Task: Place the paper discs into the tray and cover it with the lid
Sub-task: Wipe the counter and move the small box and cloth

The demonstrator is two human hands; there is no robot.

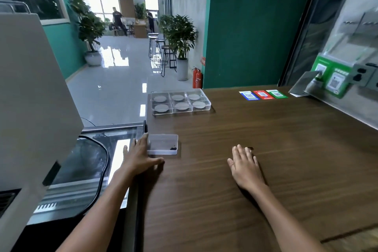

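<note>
A clear plastic tray (206, 102) with six compartments sits at the far left of the wooden counter, and a clear lid appears to lie on top of it. A round grey paper disc (160, 99) lies in each compartment. Nearer to me, a small clear plastic box (163, 143) rests at the counter's left edge. My left hand (140, 155) lies flat beside that box, fingertips touching its left side, holding nothing. My right hand (245, 164) rests palm down on the bare wood, fingers spread, empty.
A wooden counter (266, 139) fills the right and middle. Three coloured QR cards (263, 94) lie at the back. A metal wall panel with sockets (364, 73) rises at the right. Left of the counter are a glass-topped appliance (92, 155) with a black cable and a grey machine (30, 108).
</note>
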